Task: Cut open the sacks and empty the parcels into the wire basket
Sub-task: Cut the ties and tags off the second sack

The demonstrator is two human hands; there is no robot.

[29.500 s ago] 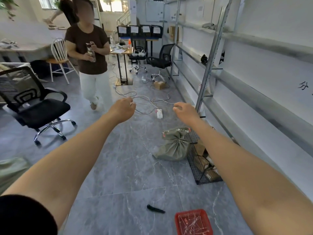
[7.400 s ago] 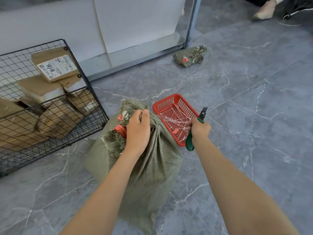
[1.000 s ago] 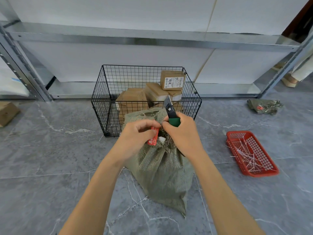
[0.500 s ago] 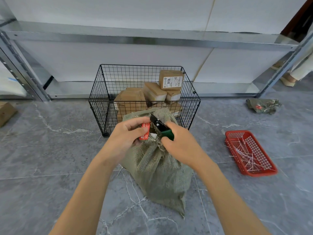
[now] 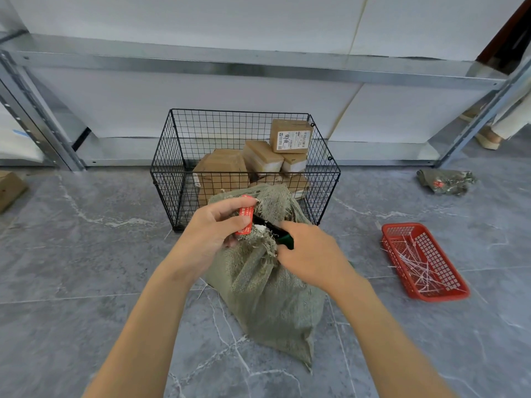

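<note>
Sack seal under the blade; emptying not yet begun.

The wire basket (image 5: 172,168) already held several parcels (image 5: 221,168), and a flat spent sack (image 5: 445,182) lay well apart to the right. The sack (image 5: 267,282) in hand stood on the floor against the basket front, its neck bound. Its long axis ran from the near floor up and away, neck toward the basket. The left hand (image 5: 212,228) pinched the red tag (image 5: 244,216) at the neck. The right hand (image 5: 310,254) was curled round the cutter (image 5: 275,229), which pointed up-left at the tie. Cutting and tipping out remained.
</note>
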